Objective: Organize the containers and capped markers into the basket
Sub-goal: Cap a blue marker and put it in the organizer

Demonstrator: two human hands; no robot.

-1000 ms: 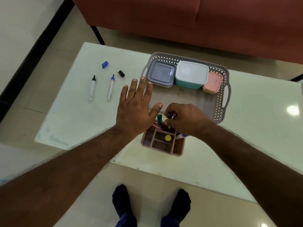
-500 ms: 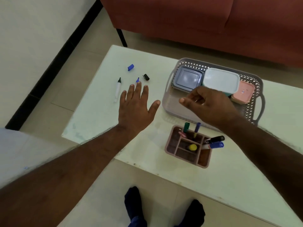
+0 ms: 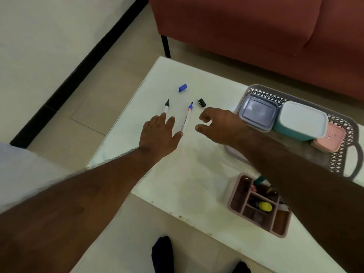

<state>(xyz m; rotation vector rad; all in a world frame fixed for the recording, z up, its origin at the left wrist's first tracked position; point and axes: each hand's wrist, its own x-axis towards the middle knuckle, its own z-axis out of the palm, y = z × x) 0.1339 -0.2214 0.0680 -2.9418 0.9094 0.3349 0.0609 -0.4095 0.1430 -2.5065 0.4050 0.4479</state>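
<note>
Both relaxed, empty: left hand [image 3: 159, 133] and right hand [image 3: 218, 125] flank blue-tipped marker [image 3: 187, 118].

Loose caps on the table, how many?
2. A blue cap lies beyond both uncapped markers; a black cap lies just beyond the right hand. The hands may hide others.

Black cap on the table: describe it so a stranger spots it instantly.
On the white table, look left of the grey basket, just beyond the right hand. The black cap lies loose there; the other loose cap, farther back, is blue.
</note>
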